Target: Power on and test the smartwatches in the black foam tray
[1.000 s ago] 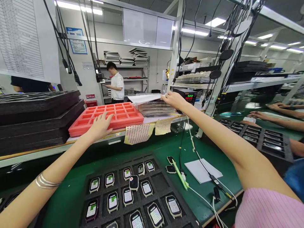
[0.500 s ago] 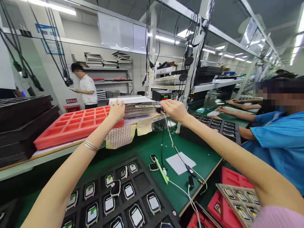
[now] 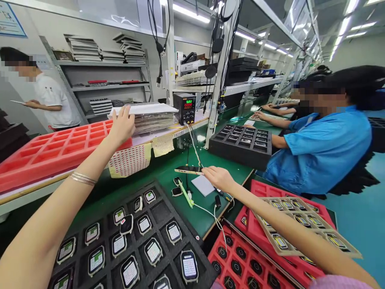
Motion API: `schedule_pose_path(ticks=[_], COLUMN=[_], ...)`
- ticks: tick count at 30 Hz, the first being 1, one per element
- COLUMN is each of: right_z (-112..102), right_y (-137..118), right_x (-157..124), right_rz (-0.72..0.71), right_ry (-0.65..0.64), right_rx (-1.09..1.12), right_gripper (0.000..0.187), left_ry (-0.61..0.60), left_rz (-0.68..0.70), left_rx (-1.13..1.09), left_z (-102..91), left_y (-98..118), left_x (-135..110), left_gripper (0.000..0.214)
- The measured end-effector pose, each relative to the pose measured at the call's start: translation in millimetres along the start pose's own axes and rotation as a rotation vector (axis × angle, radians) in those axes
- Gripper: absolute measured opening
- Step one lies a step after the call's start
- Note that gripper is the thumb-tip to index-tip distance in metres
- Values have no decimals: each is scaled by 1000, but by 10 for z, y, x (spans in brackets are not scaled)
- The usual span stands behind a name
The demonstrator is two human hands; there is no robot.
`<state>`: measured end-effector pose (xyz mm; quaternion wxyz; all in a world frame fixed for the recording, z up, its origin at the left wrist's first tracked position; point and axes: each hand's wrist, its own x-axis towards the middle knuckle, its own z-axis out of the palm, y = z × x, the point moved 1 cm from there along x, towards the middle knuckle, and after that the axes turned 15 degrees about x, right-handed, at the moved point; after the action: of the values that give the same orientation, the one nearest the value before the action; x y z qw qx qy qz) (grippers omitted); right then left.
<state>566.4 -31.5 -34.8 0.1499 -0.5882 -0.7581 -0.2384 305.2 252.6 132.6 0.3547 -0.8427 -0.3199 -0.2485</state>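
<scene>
My right hand (image 3: 219, 179) holds a smartphone (image 3: 189, 170) by its right end, nearly level above the green bench. My left hand (image 3: 122, 125) rests with fingers outstretched on the left end of a stack of thin sheets or trays (image 3: 153, 116), topped by a white one, beside a red foam tray (image 3: 64, 146). Below my arms lies a black foam tray (image 3: 156, 216) with several square smartwatch faces, many lit. One dark watch (image 3: 126, 224) sits across the dividers. Near the phone are a white pad (image 3: 202, 185), two small dark watch faces and a lime-green strip (image 3: 185, 194).
A power supply (image 3: 184, 108) reading 5.00 stands on the shelf, with cables hanging down. At right, a co-worker in blue (image 3: 327, 148) sits by another black tray (image 3: 240, 150). Red trays (image 3: 224, 269) and a beige tray (image 3: 345, 251) lie lower right. A person in white stands far left.
My right hand has brought the phone down from beside the stack to over the bench. My left hand stays on the stack. The view has swung right.
</scene>
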Motion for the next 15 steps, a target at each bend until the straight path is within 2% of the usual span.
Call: schedule_pose_path(ticks=[3,5,10,12,15], right_z=[140,177,328,449,675], right_y=[99,153,174,157,134], right_x=[-133,-259,-503,-476,-286], right_rz=[106,185,315,359,445], right_ry=[-42,-61,-185,-242,-309], right_rx=[-18,-32,-22,-11,-10], right_gripper=[19,20,21,23,27], left_ry=[131,159,44,27,-3], left_rz=[111,196,396,415,392], left_rx=[-17,-59,-55,-50,-68], left_z=[-144,-216,-270,-278,-302], left_y=[102,163,199,138,-31], left_x=[-254,-584,-1714,-2111,-2544], left_gripper=[35,32,30,31,34])
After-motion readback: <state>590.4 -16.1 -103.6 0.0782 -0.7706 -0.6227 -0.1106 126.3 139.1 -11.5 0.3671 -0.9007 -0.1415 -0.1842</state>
